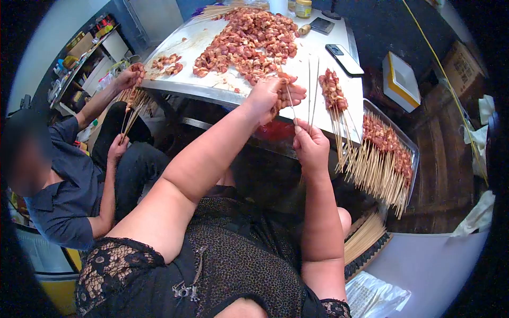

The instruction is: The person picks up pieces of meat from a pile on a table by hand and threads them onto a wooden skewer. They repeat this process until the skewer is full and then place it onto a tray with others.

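The person's left hand [273, 95] is closed around small reddish-brown raw meat pieces [281, 79] at the near edge of the white-topped metal counter [328, 63], its grip clamped on the meat and on the tip of a thin pale bamboo skewer [291, 106]. The right hand [311, 146] sits just below that edge, grip pinched shut on the lower ends of a few bare bamboo sticks [313, 90] that stand upright over the counter.

A large heap of raw red meat chunks [249, 42] covers the middle of the counter. Just right of the hands, a bundle of loaded skewers [333, 93] lies at the near edge with its sticks hanging over. Beyond the counter's right edge, a rectangular metal tray [411, 146] holds many more finished skewers [384, 143]. A black smartphone [344, 58] lies near the right edge.

At the left edge a co-worker in a dark blue shirt [58, 201] holds a meat-loaded bunch of skewers [135, 90] in a raised hand [127, 79], with a small pile of meat [165, 63] beside it.
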The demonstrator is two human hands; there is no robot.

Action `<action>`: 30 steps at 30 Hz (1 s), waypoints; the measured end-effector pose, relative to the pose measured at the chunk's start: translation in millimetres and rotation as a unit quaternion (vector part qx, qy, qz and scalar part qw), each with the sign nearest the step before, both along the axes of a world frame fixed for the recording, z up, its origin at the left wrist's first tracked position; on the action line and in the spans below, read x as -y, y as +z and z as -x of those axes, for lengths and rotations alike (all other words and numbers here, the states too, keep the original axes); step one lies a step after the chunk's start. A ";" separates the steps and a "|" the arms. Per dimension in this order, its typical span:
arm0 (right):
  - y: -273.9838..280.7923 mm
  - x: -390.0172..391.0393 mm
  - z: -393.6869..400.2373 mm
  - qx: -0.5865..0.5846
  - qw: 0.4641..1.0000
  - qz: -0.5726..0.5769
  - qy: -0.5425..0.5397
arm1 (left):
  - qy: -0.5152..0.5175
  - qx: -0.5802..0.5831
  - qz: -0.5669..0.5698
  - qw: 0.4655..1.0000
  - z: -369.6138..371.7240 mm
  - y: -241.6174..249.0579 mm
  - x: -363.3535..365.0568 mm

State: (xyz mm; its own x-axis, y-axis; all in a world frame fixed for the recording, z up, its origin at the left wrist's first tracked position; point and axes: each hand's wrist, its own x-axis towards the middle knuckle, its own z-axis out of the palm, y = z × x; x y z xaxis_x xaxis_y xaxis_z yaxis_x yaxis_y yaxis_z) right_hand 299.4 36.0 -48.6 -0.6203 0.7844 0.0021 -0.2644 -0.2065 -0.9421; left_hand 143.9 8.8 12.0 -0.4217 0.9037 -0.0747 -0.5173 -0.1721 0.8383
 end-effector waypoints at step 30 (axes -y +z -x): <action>9.5 8.6 -8.8 0.005 0.995 -0.095 -0.008 | 0.043 -0.030 -0.046 0.998 -12.0 13.2 24.1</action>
